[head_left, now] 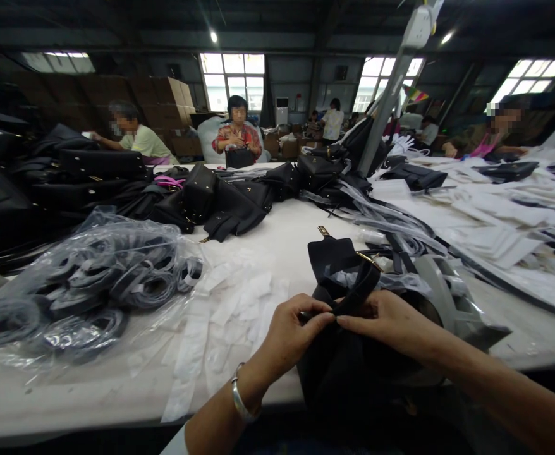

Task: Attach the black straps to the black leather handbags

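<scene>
A black handbag (325,373) rests at the table's front edge, between my forearms. Its flap with a gold-coloured tab (323,232) points away from me. My left hand (296,328) pinches a black strap (356,287) of the bag between thumb and fingers. Against it, thumb tip almost touching the other thumb, my right hand (386,319) also grips the strap. A gold-coloured metal fitting (368,260) shows at the strap's upper end. Right behind my right hand stands a grey tape dispenser (443,291). The fingertips hide the exact spot where they meet the strap.
A clear plastic bag of rolled straps (102,278) lies left, beside loose white paper strips (230,303). Black handbags (239,202) are piled across the back and left. Long straps (401,215) and white sheets (486,208) cover the right. A metal post (386,95) rises behind. Co-workers sit opposite.
</scene>
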Action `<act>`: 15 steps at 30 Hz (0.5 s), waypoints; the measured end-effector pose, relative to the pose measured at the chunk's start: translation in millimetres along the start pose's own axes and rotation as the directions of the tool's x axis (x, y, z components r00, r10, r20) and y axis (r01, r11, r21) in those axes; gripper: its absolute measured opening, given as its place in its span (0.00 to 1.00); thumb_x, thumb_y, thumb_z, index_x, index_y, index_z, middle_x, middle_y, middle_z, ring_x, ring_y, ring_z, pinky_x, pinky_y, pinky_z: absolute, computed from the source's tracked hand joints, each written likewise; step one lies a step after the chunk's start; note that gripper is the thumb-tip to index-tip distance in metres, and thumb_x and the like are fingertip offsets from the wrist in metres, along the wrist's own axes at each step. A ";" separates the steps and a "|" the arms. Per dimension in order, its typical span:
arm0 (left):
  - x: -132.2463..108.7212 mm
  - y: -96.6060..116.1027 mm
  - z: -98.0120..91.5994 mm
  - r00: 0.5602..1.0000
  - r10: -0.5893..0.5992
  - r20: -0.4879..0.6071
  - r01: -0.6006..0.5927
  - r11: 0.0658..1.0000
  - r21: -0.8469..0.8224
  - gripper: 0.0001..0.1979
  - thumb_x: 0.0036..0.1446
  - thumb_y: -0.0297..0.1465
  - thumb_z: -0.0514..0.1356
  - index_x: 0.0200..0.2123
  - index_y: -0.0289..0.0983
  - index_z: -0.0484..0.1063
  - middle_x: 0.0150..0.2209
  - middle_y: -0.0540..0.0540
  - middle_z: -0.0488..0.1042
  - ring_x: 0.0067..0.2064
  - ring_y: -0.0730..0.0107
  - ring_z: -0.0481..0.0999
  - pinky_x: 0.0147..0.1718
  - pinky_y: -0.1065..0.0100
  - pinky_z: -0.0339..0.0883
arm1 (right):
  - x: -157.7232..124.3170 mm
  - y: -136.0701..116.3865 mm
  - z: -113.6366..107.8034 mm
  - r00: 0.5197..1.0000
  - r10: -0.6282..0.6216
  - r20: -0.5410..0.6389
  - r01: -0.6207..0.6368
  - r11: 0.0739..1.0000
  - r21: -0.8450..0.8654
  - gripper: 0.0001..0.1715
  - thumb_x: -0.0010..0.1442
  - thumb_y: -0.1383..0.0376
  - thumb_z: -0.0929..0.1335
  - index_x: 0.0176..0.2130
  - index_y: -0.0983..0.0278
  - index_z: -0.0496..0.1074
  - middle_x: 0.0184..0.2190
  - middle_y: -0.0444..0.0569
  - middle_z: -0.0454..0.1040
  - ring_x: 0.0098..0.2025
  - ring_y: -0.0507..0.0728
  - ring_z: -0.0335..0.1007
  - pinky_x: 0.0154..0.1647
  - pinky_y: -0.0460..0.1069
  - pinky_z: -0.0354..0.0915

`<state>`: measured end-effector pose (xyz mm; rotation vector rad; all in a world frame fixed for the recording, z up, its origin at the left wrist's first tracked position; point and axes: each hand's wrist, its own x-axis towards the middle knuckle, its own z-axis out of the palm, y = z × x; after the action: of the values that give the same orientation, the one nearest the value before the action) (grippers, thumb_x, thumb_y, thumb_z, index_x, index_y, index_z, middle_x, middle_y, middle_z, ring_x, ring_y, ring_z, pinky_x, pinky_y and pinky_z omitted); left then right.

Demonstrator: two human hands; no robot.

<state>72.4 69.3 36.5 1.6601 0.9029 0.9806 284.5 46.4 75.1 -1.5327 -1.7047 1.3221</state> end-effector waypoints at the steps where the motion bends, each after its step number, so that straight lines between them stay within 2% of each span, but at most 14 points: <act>1: 0.0 1.0 -2.7 1.000 -0.003 0.029 0.003 1.000 -0.006 0.05 0.57 0.32 0.66 0.36 0.38 0.82 0.36 0.46 0.81 0.39 0.64 0.78 0.40 0.68 0.68 | -0.9 -0.8 0.8 1.000 0.002 -0.005 -0.002 1.000 -0.013 0.22 0.57 0.53 0.72 0.45 0.65 0.79 0.40 0.50 0.83 0.48 0.67 0.77 0.53 0.60 0.70; 5: -1.5 3.9 -11.6 0.987 -0.045 0.154 0.053 0.997 -0.048 0.08 0.57 0.30 0.66 0.40 0.38 0.82 0.39 0.45 0.82 0.42 0.62 0.79 0.43 0.67 0.70 | -3.4 -6.0 2.4 1.000 0.002 0.010 -0.002 1.000 0.011 0.24 0.57 0.54 0.73 0.49 0.64 0.77 0.45 0.51 0.82 0.49 0.66 0.77 0.52 0.59 0.71; 9: -2.0 0.8 -8.5 0.987 -0.121 0.104 0.137 0.977 -0.160 0.08 0.53 0.31 0.68 0.37 0.35 0.81 0.34 0.45 0.81 0.36 0.66 0.78 0.38 0.69 0.70 | -1.6 -5.6 2.7 1.000 0.019 -0.004 -0.019 0.998 0.058 0.25 0.55 0.55 0.74 0.50 0.65 0.76 0.46 0.53 0.82 0.50 0.65 0.77 0.54 0.58 0.71; 15: -2.1 -4.4 1.3 0.980 -0.174 0.098 0.198 0.913 -0.357 0.08 0.50 0.29 0.70 0.34 0.34 0.78 0.31 0.48 0.79 0.31 0.73 0.75 0.32 0.73 0.67 | 1.4 4.5 2.0 0.999 -0.002 -0.034 0.001 1.000 -0.005 0.29 0.53 0.52 0.75 0.50 0.64 0.77 0.44 0.53 0.83 0.47 0.66 0.79 0.52 0.59 0.72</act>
<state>72.3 68.1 31.6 1.2584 0.7657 0.8958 284.5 46.6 70.0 -1.5479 -1.6890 1.2844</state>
